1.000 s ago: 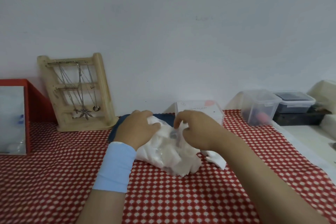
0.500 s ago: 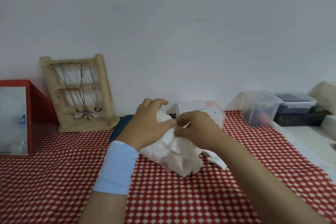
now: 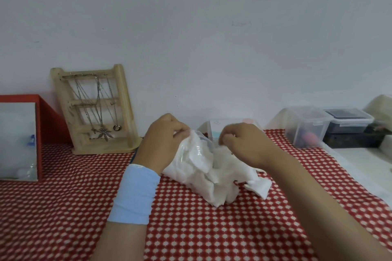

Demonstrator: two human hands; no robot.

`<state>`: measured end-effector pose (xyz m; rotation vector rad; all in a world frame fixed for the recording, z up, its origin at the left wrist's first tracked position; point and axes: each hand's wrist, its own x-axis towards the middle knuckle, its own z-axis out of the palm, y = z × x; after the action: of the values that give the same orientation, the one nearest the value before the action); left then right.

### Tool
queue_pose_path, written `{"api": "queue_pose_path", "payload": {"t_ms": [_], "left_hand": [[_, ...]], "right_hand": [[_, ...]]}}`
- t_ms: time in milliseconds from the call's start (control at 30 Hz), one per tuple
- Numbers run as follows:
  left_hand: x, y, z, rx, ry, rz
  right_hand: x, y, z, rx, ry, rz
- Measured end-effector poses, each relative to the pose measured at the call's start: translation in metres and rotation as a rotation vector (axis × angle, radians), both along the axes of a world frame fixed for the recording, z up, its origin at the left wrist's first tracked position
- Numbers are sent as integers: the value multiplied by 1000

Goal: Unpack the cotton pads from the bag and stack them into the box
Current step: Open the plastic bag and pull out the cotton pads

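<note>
Pulling the bag open at its mouth is the step in hand, as I judge it: both hands sit at the top of the crumpled clear plastic, one on each side. The left hand, with a blue band on its wrist, has its fingers curled and pinches the left edge of the film. The right hand is curled too, its fingertips bunched against the right edge; it seems to pinch it, though the exact hold is hidden behind the knuckles. The bag rests on the red checked cloth, lower end down, top lifted between the hands. The pads are inside it, a white rumpled mass. A white scrap lies on the cloth just beside the bag on the right, and I cannot tell whether it is a pad or torn wrapping. The box, clear with a pale label, stands just behind the hands near the wall; whether it holds anything I cannot tell. The task looks barely begun. The next move calls for parting the two edges wide enough for fingers to go in, gently enough that no pads spill, then lifting out a neat bunch and setting it in the box
</note>
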<state>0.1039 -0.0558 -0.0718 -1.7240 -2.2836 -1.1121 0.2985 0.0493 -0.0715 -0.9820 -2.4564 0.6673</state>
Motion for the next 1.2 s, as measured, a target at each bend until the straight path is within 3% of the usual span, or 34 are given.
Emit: {"api": "queue_pose_path", "payload": {"t_ms": [67, 200, 367, 567, 667, 767, 933, 1067, 1200], "left_hand": [[6, -1, 4, 12, 34, -69], [18, -2, 6, 18, 27, -103], [9, -1, -1, -216, 8, -103], [0, -1, -11, -167, 1, 39], [-7, -4, -17, -329, 155, 177], [-6, -2, -18, -289, 280, 253], [0, 4, -24, -313, 78, 165], [-10, 3, -27, -148, 19, 185], [-11, 5, -29, -107, -106, 136]], "right_hand": [[-6, -9, -1, 40, 164, 34], [-21, -11, -16, -46, 228, 24], [-26, -6, -29, 9, 306, -14], [-23, -5, -31, 83, 153, 85], [-17, 0, -29, 185, 128, 56], [-15, 0, -26, 189, 40, 4], [-25, -8, -32, 73, 2, 34], [-31, -19, -36, 125, 112, 107], [-34, -28, -35, 227, -33, 193]]}}
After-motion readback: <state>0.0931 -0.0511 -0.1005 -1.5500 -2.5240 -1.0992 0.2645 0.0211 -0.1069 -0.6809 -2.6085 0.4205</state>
